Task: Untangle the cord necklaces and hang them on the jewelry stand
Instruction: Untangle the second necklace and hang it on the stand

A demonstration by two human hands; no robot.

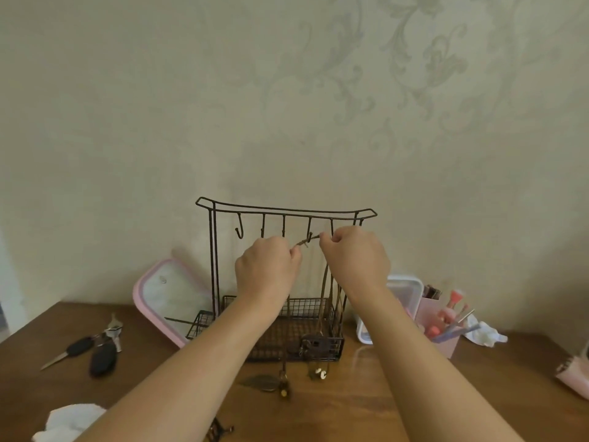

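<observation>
A dark wire jewelry stand (287,209) with several hooks and a mesh basket base stands against the wall. Both hands are raised in front of its hooks. My left hand (266,269) pinches one end of a brown cord necklace (306,241), and my right hand (353,258) pinches the other end, the short stretch between them lying at a hook. Brown cords (330,291) hang down from below my right hand into the basket. Pendants (320,373) and a leaf-shaped pendant (261,381) rest on the wooden table in front of the basket.
Left of the stand leans a pink-rimmed lid (165,298); keys with black fobs (95,349) lie further left. A white container (403,298) and a pink organizer with brushes (446,323) stand at the right. White cloth (70,421) lies at the front left.
</observation>
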